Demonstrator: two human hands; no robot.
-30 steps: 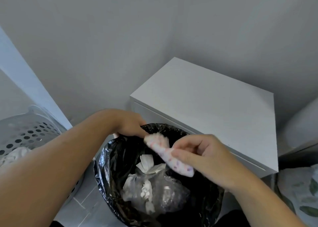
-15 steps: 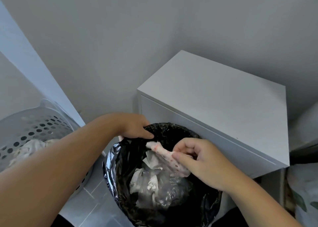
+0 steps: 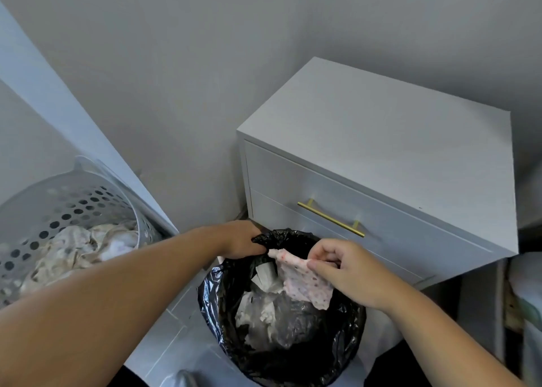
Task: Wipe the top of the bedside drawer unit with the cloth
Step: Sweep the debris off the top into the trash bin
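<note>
Forearms fill the lower frame, both reaching over the bin [image 3: 281,354] lined with a black bag at lower centre. At its upper-left rim the left hand [image 3: 242,240] is closed on the bag's edge. Just right of it, the right hand [image 3: 349,272] pinches the spotted cloth [image 3: 302,284] between thumb and fingers, the cloth hanging over the open bin. Judging by this, shaking the cloth is best done low inside the bag, so debris falls in. Beyond, at centre right, stands the drawer unit [image 3: 396,140] with its bare top and brass handle [image 3: 331,219]. A perforated basket [image 3: 73,198] sits at left.
</note>
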